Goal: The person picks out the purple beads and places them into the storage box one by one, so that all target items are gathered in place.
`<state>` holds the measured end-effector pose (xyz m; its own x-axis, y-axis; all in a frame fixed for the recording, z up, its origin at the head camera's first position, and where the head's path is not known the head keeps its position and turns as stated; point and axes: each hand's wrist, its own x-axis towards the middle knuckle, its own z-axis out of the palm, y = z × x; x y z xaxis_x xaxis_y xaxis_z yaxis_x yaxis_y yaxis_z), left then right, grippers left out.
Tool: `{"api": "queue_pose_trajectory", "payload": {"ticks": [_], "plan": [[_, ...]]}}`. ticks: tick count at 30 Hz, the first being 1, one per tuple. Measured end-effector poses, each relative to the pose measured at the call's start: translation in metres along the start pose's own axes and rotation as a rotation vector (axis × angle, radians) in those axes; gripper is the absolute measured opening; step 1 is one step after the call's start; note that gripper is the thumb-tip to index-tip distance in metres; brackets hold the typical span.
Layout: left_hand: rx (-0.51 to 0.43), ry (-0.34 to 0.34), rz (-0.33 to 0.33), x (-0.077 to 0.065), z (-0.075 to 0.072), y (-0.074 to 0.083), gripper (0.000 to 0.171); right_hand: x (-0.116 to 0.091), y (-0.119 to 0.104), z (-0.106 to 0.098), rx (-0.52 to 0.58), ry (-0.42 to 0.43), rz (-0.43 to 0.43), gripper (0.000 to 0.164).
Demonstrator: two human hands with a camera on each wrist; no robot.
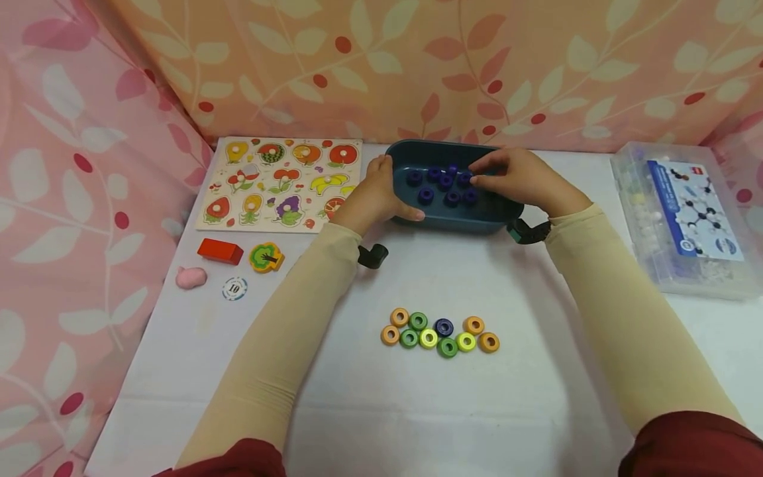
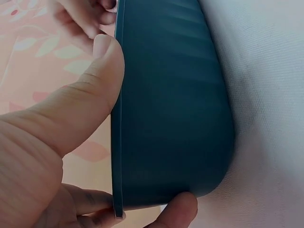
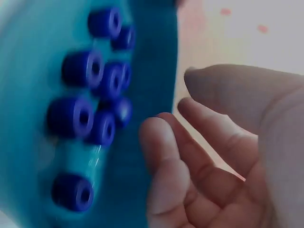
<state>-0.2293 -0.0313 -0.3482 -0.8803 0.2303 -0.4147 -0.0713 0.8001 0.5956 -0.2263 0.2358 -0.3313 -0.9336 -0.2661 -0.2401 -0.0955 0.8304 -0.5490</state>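
A dark teal plastic tub (image 1: 459, 224) stands at the back of the table, with several purple beads (image 1: 426, 195) on its floor. My left hand (image 1: 377, 195) grips the tub's left end; in the left wrist view the thumb (image 2: 107, 71) lies on the rim and other fingers are around the corner. Over the tub's right side hovers my right hand (image 1: 524, 175), its fingers (image 3: 161, 166) loosely bent and apart, nothing held between them. Nearer me lie several ring beads (image 1: 428, 338) in orange, green, yellow and one dark purple, arranged in a zigzag.
A fruit puzzle board (image 1: 274, 212) is at back left. In front of it lie a red block (image 1: 220, 251), a tree piece (image 1: 265, 257), a pink figure (image 1: 191, 277) and a chip marked 10 (image 1: 235, 288). A clear plastic case (image 1: 685, 278) lies at right. Patterned cloth (image 1: 381, 73) hangs behind.
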Motion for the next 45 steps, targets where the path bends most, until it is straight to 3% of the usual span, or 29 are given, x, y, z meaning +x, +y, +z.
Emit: {"api": "queue_pose_trajectory", "payload": {"ticks": [3, 6, 11, 14, 18, 26, 36, 40, 45], "plan": [[0.0, 0.001, 0.001, 0.0, 0.0, 0.0, 0.134, -0.023, -0.014, 0.014, 0.012, 0.022, -0.045, 0.039], [0.013, -0.01, -0.017, -0.002, 0.0, 0.0, 0.134, -0.053, -0.025, 0.04, 0.019, 0.011, -0.137, 0.029], [0.024, -0.014, -0.037, -0.005, 0.0, -0.001, 0.135, -0.099, -0.032, 0.089, 0.001, -0.145, -0.282, 0.025], [-0.002, -0.001, -0.014, -0.004, 0.0, -0.001, 0.136, -0.113, -0.031, 0.107, 0.025, -0.241, -0.283, 0.023], [-0.02, 0.012, 0.005, -0.003, -0.001, -0.001, 0.137, -0.114, -0.025, 0.119, 0.096, -0.315, -0.261, 0.025], [0.025, -0.009, -0.018, -0.005, 0.0, -0.001, 0.134, -0.103, -0.015, 0.12, 0.136, -0.283, -0.241, 0.022], [0.017, 0.002, -0.008, -0.002, 0.0, -0.002, 0.136, -0.098, -0.017, 0.119, 0.121, -0.356, -0.289, 0.025], [0.022, -0.003, -0.012, -0.001, 0.0, -0.003, 0.136, -0.091, -0.021, 0.103, 0.093, -0.33, -0.297, 0.027], [0.029, -0.005, -0.016, -0.001, 0.0, -0.002, 0.135, -0.072, -0.032, 0.064, 0.053, -0.177, -0.301, 0.029]]}}
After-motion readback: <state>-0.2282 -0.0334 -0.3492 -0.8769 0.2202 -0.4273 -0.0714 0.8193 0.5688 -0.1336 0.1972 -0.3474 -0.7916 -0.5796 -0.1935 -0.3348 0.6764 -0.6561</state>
